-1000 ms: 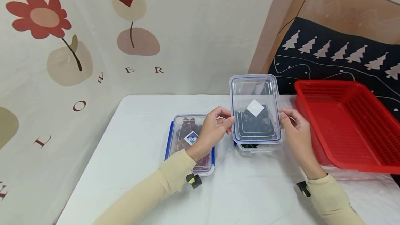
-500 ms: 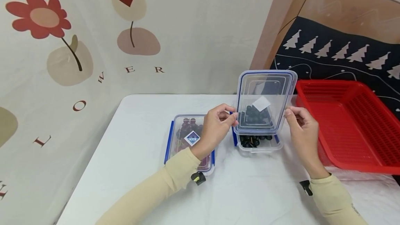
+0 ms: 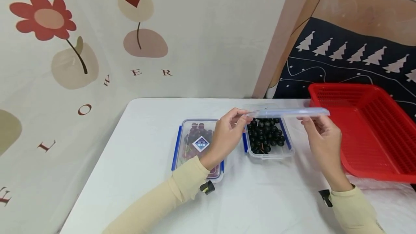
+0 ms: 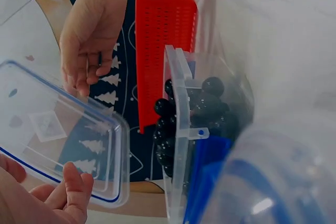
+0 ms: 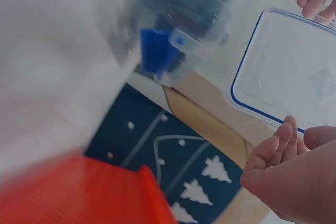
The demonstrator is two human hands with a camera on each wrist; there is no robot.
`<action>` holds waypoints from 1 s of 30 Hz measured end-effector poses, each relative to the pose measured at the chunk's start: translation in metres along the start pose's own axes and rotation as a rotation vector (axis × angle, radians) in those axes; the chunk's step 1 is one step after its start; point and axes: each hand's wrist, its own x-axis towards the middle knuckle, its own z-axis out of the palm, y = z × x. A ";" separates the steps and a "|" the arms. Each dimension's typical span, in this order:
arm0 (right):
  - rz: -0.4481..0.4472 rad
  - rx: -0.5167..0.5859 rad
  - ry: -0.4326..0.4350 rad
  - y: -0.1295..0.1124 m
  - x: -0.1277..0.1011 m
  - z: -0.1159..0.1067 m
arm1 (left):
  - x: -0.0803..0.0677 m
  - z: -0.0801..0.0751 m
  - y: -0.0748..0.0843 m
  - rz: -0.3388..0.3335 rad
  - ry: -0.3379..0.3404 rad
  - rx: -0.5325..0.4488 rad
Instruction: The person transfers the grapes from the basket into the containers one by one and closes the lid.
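Both hands hold a clear plastic lid (image 3: 289,112) by opposite edges, above an uncovered food container (image 3: 276,156). From the head view the lid shows almost edge-on. My left hand (image 3: 227,131) pinches its left edge; my right hand (image 3: 325,136) pinches the right one. The blue seal line and a diamond-shaped label show on the lid (image 4: 52,124) in the left wrist view. Black grapes (image 3: 264,133) lie in the container, whose far end is partly hidden behind the lid. Beside my left wrist sits a second, lidded container (image 3: 182,154) with reddish grapes, partly covered by that hand.
A large red plastic basket (image 3: 367,136) stands at the right, close to my right hand. The white-covered table (image 3: 136,147) meets a printed cloth backdrop (image 3: 208,39) behind. Blue clips hang at the sides of both containers.
The lid has gone from facing the head camera to nearly edge-on, moving rightward with both hands. More of the black grapes are now uncovered. The lidded container has stayed put.
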 end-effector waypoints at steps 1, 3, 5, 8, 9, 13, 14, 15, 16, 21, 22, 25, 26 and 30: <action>0.000 -0.012 0.000 -0.001 0.000 -0.001 | 0.000 0.000 0.001 0.010 0.002 0.000; -0.002 -0.047 -0.005 -0.002 0.001 -0.003 | 0.000 0.001 0.001 0.024 0.009 0.006; -0.010 -0.042 -0.031 -0.001 0.001 -0.005 | 0.000 0.002 0.000 0.024 0.006 0.013; -0.027 -0.004 -0.081 0.004 0.001 -0.008 | -0.001 0.003 -0.002 0.008 -0.020 0.030; -0.032 0.012 -0.101 0.006 0.001 -0.010 | -0.002 0.003 -0.003 0.000 -0.033 0.041; -0.016 0.030 -0.175 0.012 0.001 -0.015 | -0.001 0.004 -0.007 -0.037 -0.079 0.079; -0.009 0.018 -0.198 0.014 0.001 -0.016 | -0.001 0.004 -0.008 -0.056 -0.092 0.090; 0.000 0.001 -0.224 0.016 0.001 -0.017 | -0.001 0.004 -0.009 -0.076 -0.107 0.102; 0.004 -0.012 -0.246 0.017 0.001 -0.018 | -0.001 0.004 -0.010 -0.096 -0.122 0.117; -0.009 -0.143 -0.369 0.023 0.001 -0.016 | 0.000 0.007 -0.013 -0.159 -0.181 0.210; -0.004 -0.166 -0.389 0.024 0.002 -0.015 | 0.000 0.008 -0.014 -0.164 -0.190 0.231; 0.039 -0.220 -0.465 0.024 0.001 -0.012 | 0.002 0.011 -0.013 -0.181 -0.209 0.290; 0.062 -0.231 -0.489 0.024 0.000 -0.011 | 0.003 0.012 -0.013 -0.191 -0.218 0.307; 0.131 -0.242 -0.557 0.026 0.000 -0.008 | 0.007 0.016 -0.013 -0.247 -0.248 0.339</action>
